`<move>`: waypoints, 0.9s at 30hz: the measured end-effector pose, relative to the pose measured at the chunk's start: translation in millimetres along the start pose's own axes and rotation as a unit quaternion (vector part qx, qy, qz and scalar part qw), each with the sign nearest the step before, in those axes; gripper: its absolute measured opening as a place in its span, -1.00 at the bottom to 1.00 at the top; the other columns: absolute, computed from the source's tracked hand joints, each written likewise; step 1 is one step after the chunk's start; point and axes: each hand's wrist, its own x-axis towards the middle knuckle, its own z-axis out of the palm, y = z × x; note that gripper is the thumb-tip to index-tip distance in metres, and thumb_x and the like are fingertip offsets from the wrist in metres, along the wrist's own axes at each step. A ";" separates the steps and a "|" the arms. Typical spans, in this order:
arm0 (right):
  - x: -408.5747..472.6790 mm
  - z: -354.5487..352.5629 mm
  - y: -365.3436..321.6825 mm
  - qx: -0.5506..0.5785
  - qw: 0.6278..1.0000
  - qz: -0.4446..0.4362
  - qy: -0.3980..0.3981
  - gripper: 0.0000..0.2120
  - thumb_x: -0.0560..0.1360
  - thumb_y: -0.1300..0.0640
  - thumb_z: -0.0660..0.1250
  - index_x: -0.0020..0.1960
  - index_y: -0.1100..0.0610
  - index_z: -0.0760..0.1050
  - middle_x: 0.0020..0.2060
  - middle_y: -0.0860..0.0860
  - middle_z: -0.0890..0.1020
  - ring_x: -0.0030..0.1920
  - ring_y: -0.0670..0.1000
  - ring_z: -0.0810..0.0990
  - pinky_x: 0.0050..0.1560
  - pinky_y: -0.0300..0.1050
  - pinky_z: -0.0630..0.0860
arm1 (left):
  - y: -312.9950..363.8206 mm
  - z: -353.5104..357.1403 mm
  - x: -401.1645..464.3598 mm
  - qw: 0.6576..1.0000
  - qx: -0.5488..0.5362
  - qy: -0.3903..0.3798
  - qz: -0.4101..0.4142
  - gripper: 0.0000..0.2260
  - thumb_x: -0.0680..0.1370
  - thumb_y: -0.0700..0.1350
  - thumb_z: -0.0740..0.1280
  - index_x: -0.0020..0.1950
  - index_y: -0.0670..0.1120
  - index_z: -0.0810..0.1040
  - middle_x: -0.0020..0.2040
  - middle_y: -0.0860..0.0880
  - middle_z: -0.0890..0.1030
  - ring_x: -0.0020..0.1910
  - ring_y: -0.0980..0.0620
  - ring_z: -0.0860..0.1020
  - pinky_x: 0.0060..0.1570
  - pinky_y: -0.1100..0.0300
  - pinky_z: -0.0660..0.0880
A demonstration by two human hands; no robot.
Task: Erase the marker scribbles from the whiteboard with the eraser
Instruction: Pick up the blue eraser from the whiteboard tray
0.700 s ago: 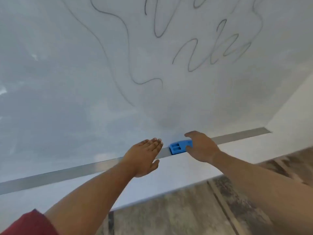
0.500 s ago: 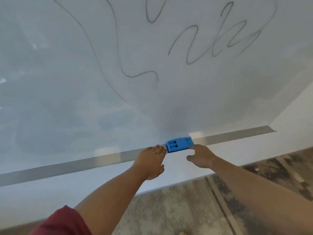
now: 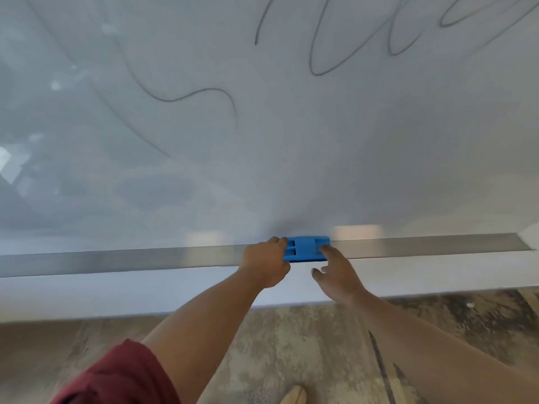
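The blue eraser (image 3: 306,248) lies on the metal ledge (image 3: 116,260) at the whiteboard's bottom edge. My left hand (image 3: 267,262) curls its fingers around the eraser's left end. My right hand (image 3: 335,272) is spread, with one fingertip resting on the eraser's right end. The whiteboard (image 3: 350,156) fills the upper view. A dark wavy scribble (image 3: 204,91) runs across its middle left, and looping scribbles (image 3: 318,62) sit at the upper right. The board's lower part is smudged grey.
Below the ledge is a pale wall strip (image 3: 145,293), then a worn mottled floor (image 3: 291,345). A shoe tip (image 3: 293,395) shows at the bottom edge. The ledge ends at the right (image 3: 522,243).
My right hand let go of the eraser, drew back, and now touches its right end. My left hand moved right and closed on its left end. The view tilted down.
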 end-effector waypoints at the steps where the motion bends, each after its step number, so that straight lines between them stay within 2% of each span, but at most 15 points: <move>1: 2.2 0.4 3.0 0.014 1.000 -0.002 0.002 -0.42 0.62 0.10 0.33 0.57 0.09 0.20 0.55 0.00 0.26 0.33 0.05 0.54 0.39 -0.10 0.45 | 1.1 2.4 4.8 1.000 -0.005 -0.003 -0.006 -0.53 0.65 0.07 0.18 0.55 0.01 0.28 0.38 0.00 0.51 0.18 -0.12 0.59 0.09 0.02 0.54; 5: 7.1 1.1 17.8 0.024 0.999 -0.033 0.004 -0.50 0.60 0.13 0.35 0.51 0.06 0.32 0.47 -0.02 0.37 0.25 0.00 0.58 0.20 -0.21 0.47 | 6.5 10.5 23.1 0.999 -0.017 -0.005 -0.032 -0.63 0.66 0.04 0.18 0.45 -0.02 0.43 0.29 -0.03 0.51 0.09 -0.14 0.61 0.05 0.01 0.58; 10: 11.1 -1.5 29.7 0.011 0.997 -0.075 0.000 -0.48 0.58 0.15 0.38 0.50 0.08 0.33 0.41 -0.01 0.43 0.32 -0.03 0.51 0.38 -0.03 0.49 | 13.2 16.6 39.4 0.999 0.025 0.004 -0.038 -0.76 0.65 -0.08 0.27 0.30 -0.03 0.57 0.17 -0.05 0.54 0.01 -0.13 0.63 -0.05 0.02 0.62; 14: 10.9 -2.5 35.4 0.013 0.996 -0.093 0.002 -0.46 0.57 0.15 0.39 0.51 0.08 0.32 0.41 -0.01 0.45 0.33 -0.04 0.50 0.37 -0.04 0.48 | 13.2 16.7 38.7 0.997 0.079 0.022 -0.015 -0.77 0.61 -0.18 0.31 0.26 -0.01 0.57 0.12 0.00 0.56 -0.07 -0.08 0.63 -0.20 0.10 0.50; 18: 6.4 -8.7 30.1 -0.031 0.992 -0.118 0.034 -0.44 0.56 0.05 0.42 0.50 0.02 0.31 0.36 -0.06 0.47 0.30 -0.04 0.49 0.33 -0.08 0.48 | 12.2 6.5 29.9 0.994 0.092 0.058 0.023 -0.74 0.57 -0.21 0.36 0.25 -0.02 0.58 0.13 0.00 0.51 -0.10 -0.08 0.61 -0.23 0.10 0.48; 22: 0.4 -26.5 0.3 -0.169 0.950 -0.218 0.145 -0.37 0.45 -0.07 0.51 0.44 0.05 0.38 0.34 -0.01 0.51 0.31 0.05 0.47 0.36 0.03 0.48 | 0.5 -11.9 10.4 0.990 0.084 0.093 0.060 -0.70 0.56 -0.16 0.39 0.30 -0.02 0.57 0.15 -0.01 0.50 -0.07 -0.08 0.60 -0.13 0.05 0.62; 25: -5.1 -41.2 -31.7 -0.209 0.929 -0.278 0.124 -0.29 0.43 -0.14 0.52 0.47 0.04 0.36 0.44 -0.01 0.45 0.40 0.05 0.43 0.41 0.05 0.41 | -10.3 -30.4 -10.9 0.984 0.086 0.117 0.108 -0.71 0.58 -0.18 0.37 0.30 0.00 0.58 0.17 0.01 0.51 -0.04 -0.07 0.58 -0.09 0.05 0.62; 27: -12.8 -46.0 -55.2 -0.222 0.921 -0.308 0.088 -0.31 0.45 -0.19 0.48 0.48 -0.01 0.33 0.44 -0.06 0.44 0.39 0.01 0.45 0.40 -0.01 0.40 | -14.5 -47.7 -30.2 0.976 0.076 0.150 0.135 -0.73 0.57 -0.19 0.37 0.25 0.01 0.61 0.14 0.03 0.54 -0.07 -0.05 0.58 -0.15 0.10 0.59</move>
